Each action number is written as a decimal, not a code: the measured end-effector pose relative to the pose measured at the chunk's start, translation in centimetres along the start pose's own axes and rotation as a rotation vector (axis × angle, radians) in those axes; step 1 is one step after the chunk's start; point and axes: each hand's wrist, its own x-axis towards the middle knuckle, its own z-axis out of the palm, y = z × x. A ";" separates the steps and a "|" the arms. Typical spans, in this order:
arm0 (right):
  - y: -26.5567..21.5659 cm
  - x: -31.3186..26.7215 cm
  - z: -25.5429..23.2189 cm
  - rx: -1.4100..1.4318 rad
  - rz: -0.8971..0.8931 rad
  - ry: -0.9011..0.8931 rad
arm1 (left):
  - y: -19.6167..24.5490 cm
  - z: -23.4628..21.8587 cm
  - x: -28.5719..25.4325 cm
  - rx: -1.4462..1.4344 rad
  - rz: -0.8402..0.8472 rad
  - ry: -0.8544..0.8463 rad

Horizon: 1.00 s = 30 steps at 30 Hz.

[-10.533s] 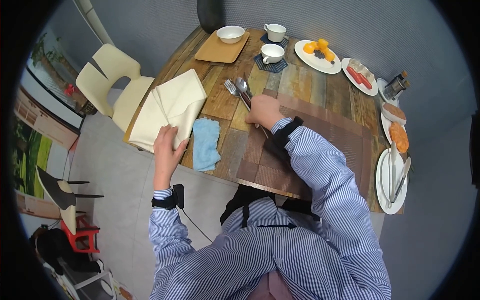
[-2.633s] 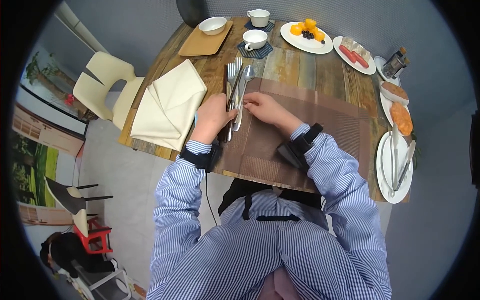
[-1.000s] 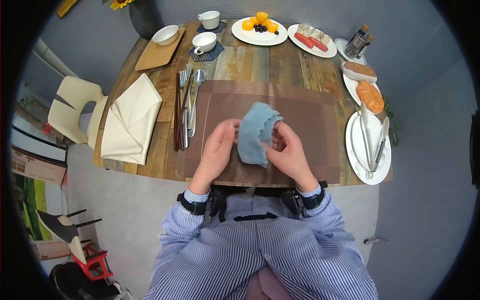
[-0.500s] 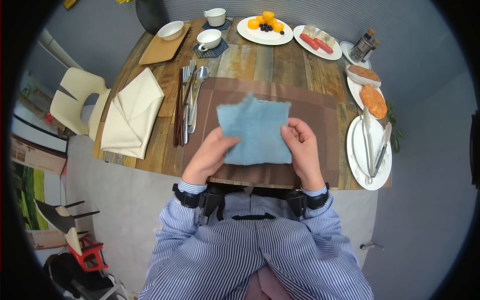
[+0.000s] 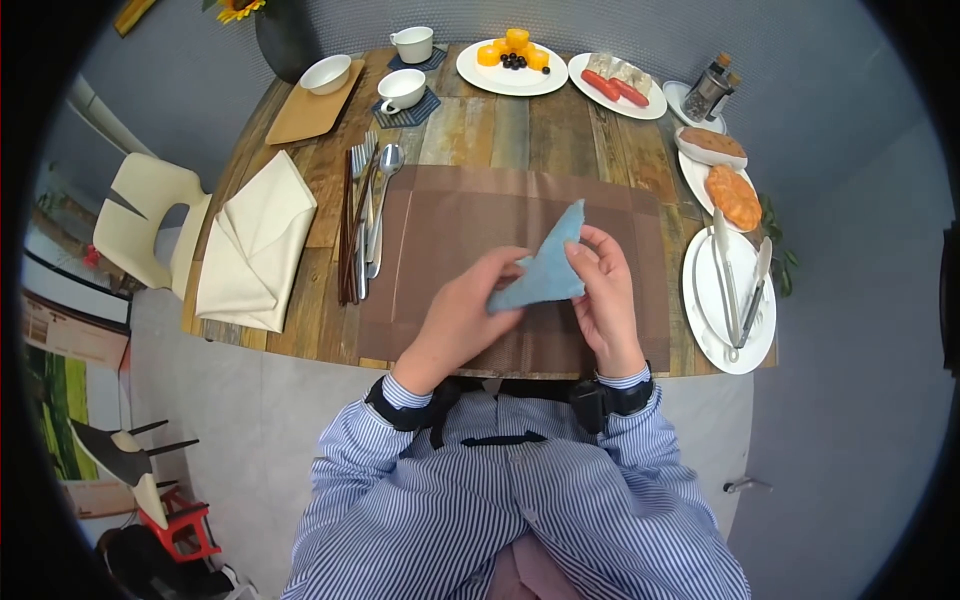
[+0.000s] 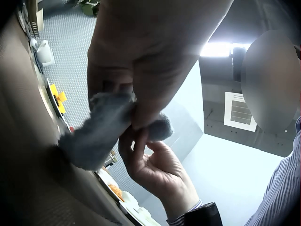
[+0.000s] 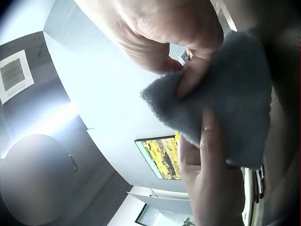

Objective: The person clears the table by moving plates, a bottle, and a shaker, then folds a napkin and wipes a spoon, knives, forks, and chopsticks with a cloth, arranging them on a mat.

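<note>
A small blue cloth (image 5: 545,270), folded to a pointed shape, is held up over the brown placemat (image 5: 450,215). The left hand (image 5: 465,315) grips its lower left part, and the right hand (image 5: 605,290) pinches its right side between thumb and fingers. In the left wrist view the cloth (image 6: 96,136) hangs from the left hand (image 6: 141,56), with the right hand (image 6: 160,172) close below. The right wrist view has the cloth (image 7: 230,94) pinched by the right hand (image 7: 164,33), the left hand's thumb lying against it.
Left of the placemat lie chopsticks (image 5: 347,240), forks and a spoon (image 5: 391,158), then a folded cream napkin (image 5: 260,240). Cups, a bowl (image 5: 326,74) on a tray, and a fruit plate (image 5: 512,82) stand behind. Tongs (image 5: 727,280) rest on a plate at right.
The cutlery was handled earlier and now lies free. The blue cloth, first on the table, was picked up, spread flat between both hands, and is now folded smaller.
</note>
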 end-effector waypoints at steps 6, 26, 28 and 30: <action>-0.7 -0.3 0.1 -0.451 -0.318 -0.026 | 1.8 -2.7 1.0 0.010 -0.031 0.131; -1.0 0.6 1.6 -0.436 -0.351 -0.238 | 2.2 -5.0 1.8 0.135 0.187 0.051; -1.1 0.6 1.7 -0.386 -0.368 -0.216 | 2.3 -5.0 1.9 0.153 0.189 0.086; -1.7 0.4 2.3 -0.575 -0.511 -0.193 | 2.4 -4.9 2.0 0.187 0.196 0.118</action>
